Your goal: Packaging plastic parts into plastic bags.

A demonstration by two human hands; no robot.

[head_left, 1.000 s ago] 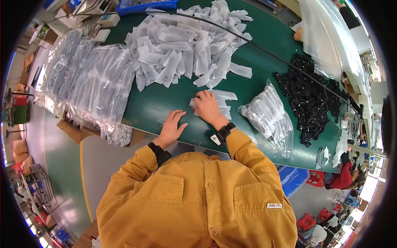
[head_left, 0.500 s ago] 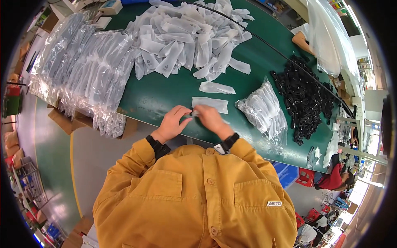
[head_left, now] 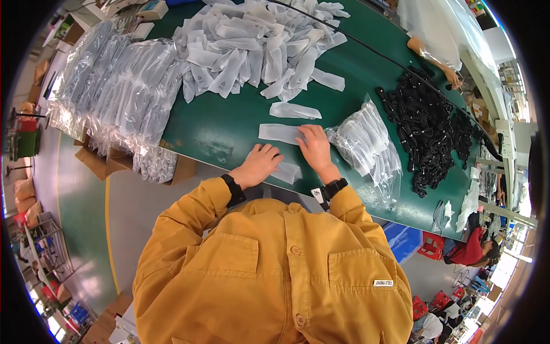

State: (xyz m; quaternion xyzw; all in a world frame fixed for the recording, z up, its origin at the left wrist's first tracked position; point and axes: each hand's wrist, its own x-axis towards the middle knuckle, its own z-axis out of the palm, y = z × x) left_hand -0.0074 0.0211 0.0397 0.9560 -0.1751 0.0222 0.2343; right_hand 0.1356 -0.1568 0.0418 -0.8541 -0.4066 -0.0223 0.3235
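Three frosted white plastic bags lie in a column before me on the green table. My right hand has its fingertips on the right end of the middle bag, thumb and fingers closing on that edge. The near bag lies by the table's front edge. My left hand rests at its left end, palm down, fingers slightly bent and loosely apart, covering part of it. Just beyond the middle bag is the far bag, which neither hand touches.
A big heap of similar frosted bags covers the table's far side. Clear-wrapped bundles are stacked at left, above a cardboard box. On the right are a filled clear bag, a black cable pile and another person's hand.
My hands were close together over the near bag and have moved apart. The right went outward and forward to the middle bag; the left moved slightly right, over the near bag.
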